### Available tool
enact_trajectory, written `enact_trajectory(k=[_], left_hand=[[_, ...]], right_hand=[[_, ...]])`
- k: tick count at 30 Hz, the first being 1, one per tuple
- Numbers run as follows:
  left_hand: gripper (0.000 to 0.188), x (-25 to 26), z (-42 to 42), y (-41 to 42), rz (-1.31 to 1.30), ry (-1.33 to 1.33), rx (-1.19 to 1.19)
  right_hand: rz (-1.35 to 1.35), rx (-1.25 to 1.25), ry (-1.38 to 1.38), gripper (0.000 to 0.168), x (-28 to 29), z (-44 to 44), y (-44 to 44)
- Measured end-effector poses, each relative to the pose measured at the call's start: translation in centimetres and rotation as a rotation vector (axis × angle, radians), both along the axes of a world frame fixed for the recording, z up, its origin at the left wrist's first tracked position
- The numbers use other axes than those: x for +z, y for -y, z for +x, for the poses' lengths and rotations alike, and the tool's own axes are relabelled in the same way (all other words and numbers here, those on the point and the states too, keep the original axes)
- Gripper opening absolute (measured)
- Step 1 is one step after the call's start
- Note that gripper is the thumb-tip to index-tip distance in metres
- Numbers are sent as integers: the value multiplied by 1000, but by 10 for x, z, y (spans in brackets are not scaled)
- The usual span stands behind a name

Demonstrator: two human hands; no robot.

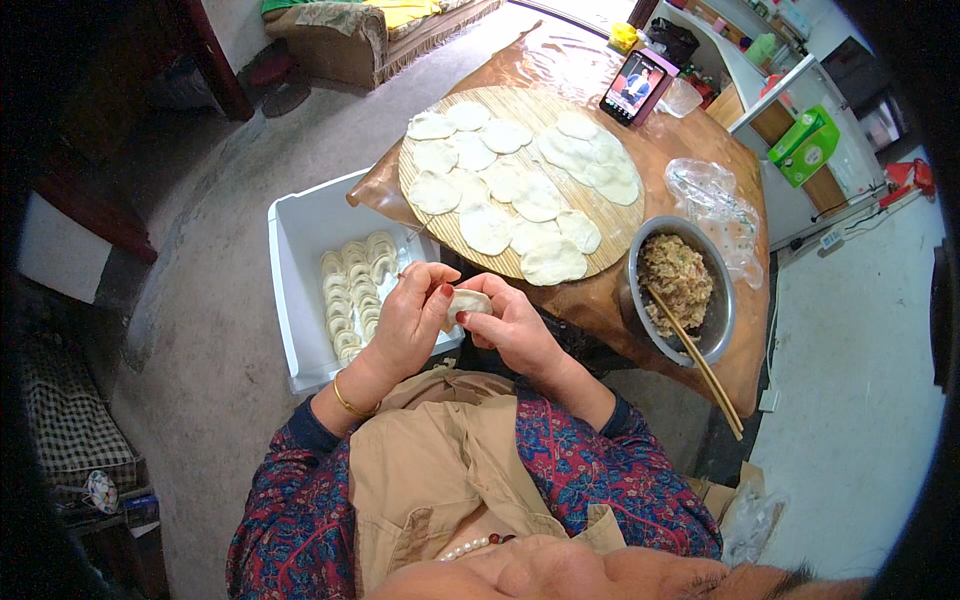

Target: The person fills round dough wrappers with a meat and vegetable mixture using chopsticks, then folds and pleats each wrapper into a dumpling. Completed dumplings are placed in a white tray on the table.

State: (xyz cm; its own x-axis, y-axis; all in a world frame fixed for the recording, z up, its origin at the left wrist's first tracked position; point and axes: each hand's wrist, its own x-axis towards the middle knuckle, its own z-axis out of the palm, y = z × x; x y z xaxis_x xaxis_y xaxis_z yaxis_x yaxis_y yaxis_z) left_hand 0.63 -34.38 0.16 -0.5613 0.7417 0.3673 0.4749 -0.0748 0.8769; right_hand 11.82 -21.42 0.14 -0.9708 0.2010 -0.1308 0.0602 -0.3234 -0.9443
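Observation:
A folded dumpling (471, 302) of pale dough is held between my two hands in front of my apron. My left hand (409, 322) pinches its left end, thumb against the edge. The fingers and thumb of my right hand (514, 321) grip its right side. Just beyond my hands lies a round slatted board (517, 289) bearing several flat dough wrappers (486, 229), some overlapping. Rows of shaped dumplings (339, 309) sit in a white plastic bin (289, 300) to the left. A metal bowl (724, 330) of minced filling (675, 274) stands on the right, with chopsticks (697, 356) resting in it.
The board and bowl rest on a table (585, 307) under a brown cover. A smartphone (636, 86) leans upright at the table's far side. Crumpled clear plastic bags (712, 202) lie beyond the bowl. To the right are a shelf unit (772, 97) and wall; a sofa (337, 45) stands far left.

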Motion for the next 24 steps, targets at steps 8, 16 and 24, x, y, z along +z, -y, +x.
enact_trajectory(k=[8, 16, 24], left_hand=[[7, -11, 0, 1, -37, -64, -13], [10, 0, 0, 2, -38, 30, -12], [14, -9, -2, 2, -58, -109, 8]], right_hand=[[48, 26, -16, 25, -3, -1, 1], [65, 28, 62, 25, -4, 0, -3], [123, 45, -9, 24, -10, -4, 1]])
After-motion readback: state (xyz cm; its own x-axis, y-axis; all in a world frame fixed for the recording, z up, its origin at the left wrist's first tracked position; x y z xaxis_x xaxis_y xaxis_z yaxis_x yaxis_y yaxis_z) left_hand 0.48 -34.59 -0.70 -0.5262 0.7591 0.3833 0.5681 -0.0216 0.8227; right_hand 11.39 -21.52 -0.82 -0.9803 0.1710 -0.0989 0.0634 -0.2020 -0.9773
